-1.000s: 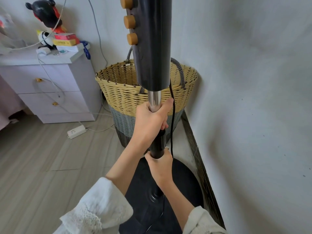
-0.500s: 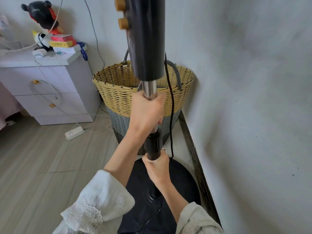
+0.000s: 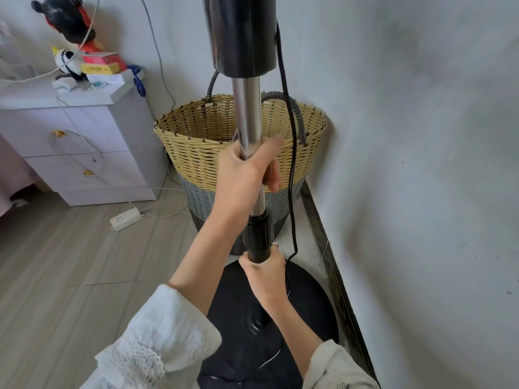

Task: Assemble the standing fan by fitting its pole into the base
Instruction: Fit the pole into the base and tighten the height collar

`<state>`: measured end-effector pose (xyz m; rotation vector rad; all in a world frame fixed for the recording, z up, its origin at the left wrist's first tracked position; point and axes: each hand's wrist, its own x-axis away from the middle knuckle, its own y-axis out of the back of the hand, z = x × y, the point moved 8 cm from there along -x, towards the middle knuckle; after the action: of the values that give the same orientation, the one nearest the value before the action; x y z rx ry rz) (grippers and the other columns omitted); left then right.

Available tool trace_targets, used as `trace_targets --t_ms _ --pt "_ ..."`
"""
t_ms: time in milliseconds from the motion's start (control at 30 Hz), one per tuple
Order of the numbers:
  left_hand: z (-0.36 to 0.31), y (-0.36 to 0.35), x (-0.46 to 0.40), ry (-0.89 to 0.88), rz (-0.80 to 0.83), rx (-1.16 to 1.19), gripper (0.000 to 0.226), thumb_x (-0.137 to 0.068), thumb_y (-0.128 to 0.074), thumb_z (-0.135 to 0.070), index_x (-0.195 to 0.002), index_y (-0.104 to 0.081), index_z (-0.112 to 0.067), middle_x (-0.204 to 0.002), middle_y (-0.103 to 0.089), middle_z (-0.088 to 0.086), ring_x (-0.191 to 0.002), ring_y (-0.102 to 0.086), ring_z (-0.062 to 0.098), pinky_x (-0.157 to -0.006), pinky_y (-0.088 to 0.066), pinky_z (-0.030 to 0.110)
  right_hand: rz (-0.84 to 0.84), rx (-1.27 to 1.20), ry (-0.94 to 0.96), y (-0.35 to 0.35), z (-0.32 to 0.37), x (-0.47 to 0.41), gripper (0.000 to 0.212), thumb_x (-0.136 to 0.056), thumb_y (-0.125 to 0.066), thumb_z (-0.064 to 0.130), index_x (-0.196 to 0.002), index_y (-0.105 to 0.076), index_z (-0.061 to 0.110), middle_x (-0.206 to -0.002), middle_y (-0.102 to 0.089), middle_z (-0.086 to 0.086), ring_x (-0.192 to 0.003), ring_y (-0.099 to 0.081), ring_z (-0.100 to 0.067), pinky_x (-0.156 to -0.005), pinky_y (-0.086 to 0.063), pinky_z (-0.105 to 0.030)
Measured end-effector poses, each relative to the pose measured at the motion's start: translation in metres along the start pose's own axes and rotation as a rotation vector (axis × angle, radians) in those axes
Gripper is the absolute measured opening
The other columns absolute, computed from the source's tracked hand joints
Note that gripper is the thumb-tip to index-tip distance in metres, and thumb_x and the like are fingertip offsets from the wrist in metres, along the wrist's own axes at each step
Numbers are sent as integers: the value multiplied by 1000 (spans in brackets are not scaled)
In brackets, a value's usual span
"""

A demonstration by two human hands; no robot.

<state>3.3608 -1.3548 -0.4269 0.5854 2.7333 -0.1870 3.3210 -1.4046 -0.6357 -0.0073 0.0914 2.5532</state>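
Observation:
The fan stands upright on its round black base on the floor by the wall. A chrome inner pole rises out of a black outer tube with a collar and ends in the black control housing at the top of the frame. My left hand is closed around the chrome pole. My right hand grips the black tube just below the collar. A black power cord hangs down the right side of the pole. The tube's foot is partly hidden by my right arm.
A woven yellow and grey basket stands right behind the fan. A white bedside cabinet with toys and boxes on it is at the left. A white power strip lies on the wooden floor. The wall is close on the right.
The chrome pole has slid further up out of the black tube, so more of it shows and the control housing sits higher. My left hand has risen with it; my right hand stayed.

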Motion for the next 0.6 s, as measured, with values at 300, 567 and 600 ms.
trace_targets --t_ms 300,567,600 --pt "34 3 9 158 -78 -8 33 -76 -54 -7 -50 -35 -14 -33 -32 -6 -28 -27 12 -37 -28 21 -6 9 1 -1 0 2 31 -70 -70 10 -73 -47 30 -63 -54 9 -57 -55 8 -49 -42 -5" --pt "29 3 5 184 -88 -34 33 -72 -52 -7 -47 -31 -16 -32 -30 -5 -27 -24 14 -36 -27 20 -12 49 -23 0 1 2 30 -69 -69 12 -74 -47 32 -63 -53 10 -55 -54 -5 -53 -46 -17" --pt "26 3 4 183 -90 -41 31 -69 -52 -10 -47 -31 -16 -32 -29 -4 -27 -24 15 -36 -27 21 -16 43 -26 0 1 3 29 -68 -68 11 -74 -48 31 -62 -53 9 -53 -53 -4 -52 -45 -17"
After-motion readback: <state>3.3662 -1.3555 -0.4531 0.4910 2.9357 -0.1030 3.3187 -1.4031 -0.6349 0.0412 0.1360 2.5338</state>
